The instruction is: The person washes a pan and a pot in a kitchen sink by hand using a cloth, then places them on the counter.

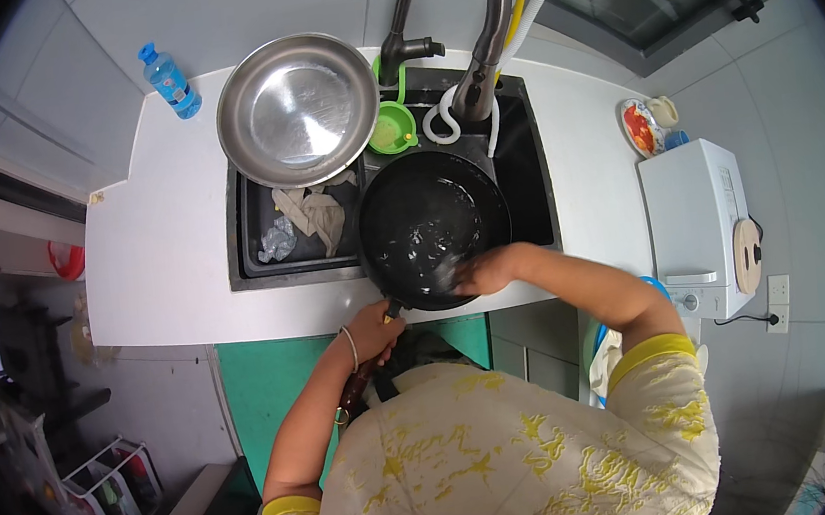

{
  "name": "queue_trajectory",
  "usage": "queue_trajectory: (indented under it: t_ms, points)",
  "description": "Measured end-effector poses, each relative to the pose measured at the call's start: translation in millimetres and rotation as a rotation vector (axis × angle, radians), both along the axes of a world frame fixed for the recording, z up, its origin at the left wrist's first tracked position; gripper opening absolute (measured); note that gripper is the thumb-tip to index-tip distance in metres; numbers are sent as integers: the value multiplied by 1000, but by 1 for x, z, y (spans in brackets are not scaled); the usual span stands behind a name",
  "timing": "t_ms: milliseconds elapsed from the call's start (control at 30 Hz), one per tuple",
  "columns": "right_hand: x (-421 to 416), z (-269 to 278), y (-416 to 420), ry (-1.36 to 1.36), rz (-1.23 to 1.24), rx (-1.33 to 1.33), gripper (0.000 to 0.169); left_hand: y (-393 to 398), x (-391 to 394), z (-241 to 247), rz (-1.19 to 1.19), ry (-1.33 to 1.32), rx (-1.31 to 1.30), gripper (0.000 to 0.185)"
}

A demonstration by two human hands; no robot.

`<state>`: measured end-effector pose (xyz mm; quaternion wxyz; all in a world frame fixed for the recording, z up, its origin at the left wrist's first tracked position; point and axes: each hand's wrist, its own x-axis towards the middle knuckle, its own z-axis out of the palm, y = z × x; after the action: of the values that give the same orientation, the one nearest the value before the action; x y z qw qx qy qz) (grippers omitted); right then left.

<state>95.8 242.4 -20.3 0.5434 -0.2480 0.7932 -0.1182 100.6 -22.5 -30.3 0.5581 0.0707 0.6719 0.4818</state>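
Observation:
A black wok-like pan (423, 218) rests over the front edge of a dark double sink (294, 278), with wet, shiny patches inside. Its brown handle (355, 392) points toward my body, and my left hand (375, 331) is wrapped around the end nearest the pan. My right hand (489, 272) reaches over the pan's near right rim, fingers down on the inner surface. At those fingertips is a blurred greyish patch; whether it is a scrubber or water, I cannot tell. Behind the pan, a green strainer (393, 127) sits below the dark faucet (478, 88).
A wide steel pan or lid (299, 111) lies across the left basin's back. Below it are a beige cloth (318, 218) and a crumpled grey piece (277, 239). A blue bottle (172, 83) stands on the white counter (157, 269). A white appliance (695, 220) stands right.

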Motion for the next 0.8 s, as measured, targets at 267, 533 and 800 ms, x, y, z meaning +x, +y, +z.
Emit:
queue_trajectory:
  t_ms: [267,533,800]
  points:
    - [-40,-40,-28,466,-240,159,60,2,3,4,28,-20,13,18]
    - [-13,-37,-34,367,-40,66,62,3,0,4,12,-15,13,18]
    - [-33,-111,2,847,-349,128,47,1,-3,0,18,-42,12,21]
